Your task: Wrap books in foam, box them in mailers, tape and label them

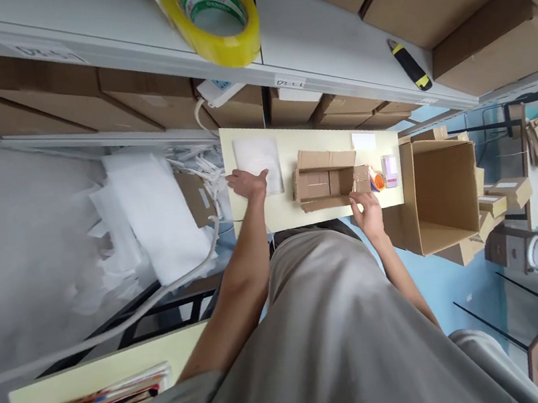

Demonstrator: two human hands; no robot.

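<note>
A small open cardboard box [329,182] lies on the pale yellow table [283,152], its flaps spread and its inside bare. My right hand [369,215] pinches the near right corner of this box between thumb and fingers. At the table's left end, my left hand [249,183] reaches over a flat white packing sheet [261,152], thumb spread from the fingers. Whether the palm presses on the sheet cannot be made out. Right of the box are an orange-and-blue roll [376,180], a purple-and-white packet [390,171] and a white label [364,141].
A shelf above the table carries a yellow tape roll [247,26] and a black-and-yellow utility knife [410,64]. A large open carton [445,195] stands against the table's right side. White foam sheets [154,212] pile up on the left. A hose [184,278] crosses there.
</note>
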